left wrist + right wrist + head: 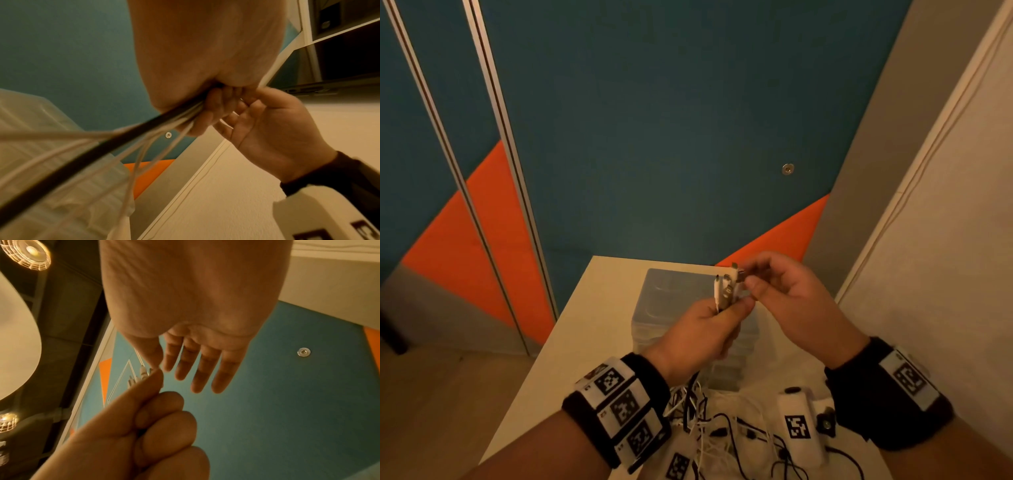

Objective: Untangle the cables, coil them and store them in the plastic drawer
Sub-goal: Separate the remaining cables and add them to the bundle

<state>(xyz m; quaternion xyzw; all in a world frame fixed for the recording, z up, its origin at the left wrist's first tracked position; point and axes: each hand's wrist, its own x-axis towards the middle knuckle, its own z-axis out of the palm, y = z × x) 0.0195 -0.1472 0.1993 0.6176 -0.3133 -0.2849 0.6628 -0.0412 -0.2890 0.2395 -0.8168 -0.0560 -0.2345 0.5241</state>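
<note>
White and black cables (724, 291) stood bunched in the left hand (698, 329) in the head view, their plug ends poking up above the curled fingers, which grasped the bundle. The right hand (791, 294) was raised just beside it, thumb and forefinger pinching one plug at the top of the bunch. Below the hands, more tangled cables (722, 428) lay on the pale table (592, 308), trailing down from the left fist. A clear plastic drawer unit (674, 294) sat on the table behind the hands, close to the teal and orange wall (654, 137). A white marker block (799, 425) lay among the loose cables.

From the left wrist view, the left hand (205, 48) filled the top of the picture, and several white cords and one black cord (123, 129) ran out from its grip toward the lower left, blurred. The right hand (267, 126) reached in from the right, its fingers touching the left hand's. The translucent drawer unit (30, 121) showed at the left.

From the right wrist view, the right hand (195, 305) hung from above, three fingers extended and relaxed while thumb and forefinger met at the plug tips (141, 374). The left hand (133, 434) rose from below, clenched around the bundle.
</note>
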